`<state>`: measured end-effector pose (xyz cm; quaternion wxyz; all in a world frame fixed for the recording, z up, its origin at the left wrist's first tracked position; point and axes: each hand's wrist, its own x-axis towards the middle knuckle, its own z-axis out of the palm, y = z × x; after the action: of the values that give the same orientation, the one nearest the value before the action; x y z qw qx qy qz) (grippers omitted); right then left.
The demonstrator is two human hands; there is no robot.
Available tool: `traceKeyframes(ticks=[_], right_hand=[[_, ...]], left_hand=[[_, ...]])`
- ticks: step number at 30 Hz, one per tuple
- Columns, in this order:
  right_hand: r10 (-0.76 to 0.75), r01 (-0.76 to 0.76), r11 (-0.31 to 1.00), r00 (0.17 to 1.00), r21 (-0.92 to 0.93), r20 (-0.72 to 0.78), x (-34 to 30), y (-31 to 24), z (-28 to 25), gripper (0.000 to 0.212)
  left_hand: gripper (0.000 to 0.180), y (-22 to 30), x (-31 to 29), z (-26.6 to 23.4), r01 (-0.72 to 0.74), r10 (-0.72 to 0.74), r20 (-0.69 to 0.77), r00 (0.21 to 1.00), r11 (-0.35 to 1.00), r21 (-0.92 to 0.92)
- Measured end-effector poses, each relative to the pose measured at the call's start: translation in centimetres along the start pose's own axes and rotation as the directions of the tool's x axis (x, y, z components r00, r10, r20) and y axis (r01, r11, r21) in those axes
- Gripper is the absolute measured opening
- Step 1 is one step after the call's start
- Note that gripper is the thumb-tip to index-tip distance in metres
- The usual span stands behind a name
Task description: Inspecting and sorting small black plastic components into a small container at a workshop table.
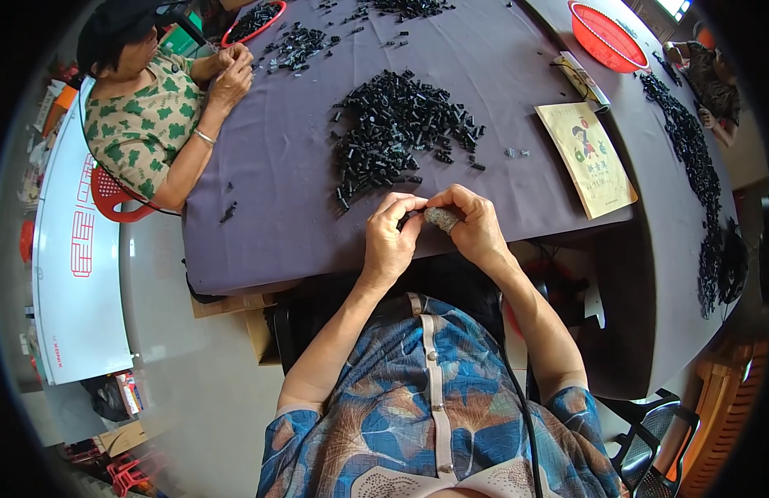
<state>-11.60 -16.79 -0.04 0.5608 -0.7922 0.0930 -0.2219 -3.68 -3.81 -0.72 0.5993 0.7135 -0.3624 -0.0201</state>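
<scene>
Just past the table's near edge, my two hands meet in front of my body with their fingertips close together. My left hand [389,242] is closed in a pinch, and a small black part [407,219] shows between its thumb and fingers. My right hand [477,226] is also closed, its curled forefinger reaching the left fingertips. A grey speckled cover [441,219] wraps its thumb. Whatever the right fingertips grip is hidden. Beyond my hands lies a large heap of small black tube-shaped parts [401,124], with a few strays around its edge.
A grey-purple cloth covers the table [268,224]. To the right lie a yellow booklet [588,158] and a white box [580,81]. Red baskets [604,37] and more black heaps [297,46] stand farther off. A co-worker [148,108] sits at the left, another [712,79] far right.
</scene>
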Motion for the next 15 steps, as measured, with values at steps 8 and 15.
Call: traceKeyframes(ticks=[8, 15], right_hand=[[0.160, -0.162, 0.978, 0.987, 0.132, 0.022, 0.1, 0.2, -0.1, 0.010], [-0.375, 0.354, 0.869, 0.927, -0.345, 0.006, 0.0, -1.0, 0.3, 0.023]], left_hand=[[0.020, 0.2, -0.1, -0.4, 0.038, -0.036, 0.059, 0.998, 0.999, -0.039], [0.018, -0.3, -0.3, -0.4, 0.137, -0.131, 0.072, 0.989, 0.987, -0.083]])
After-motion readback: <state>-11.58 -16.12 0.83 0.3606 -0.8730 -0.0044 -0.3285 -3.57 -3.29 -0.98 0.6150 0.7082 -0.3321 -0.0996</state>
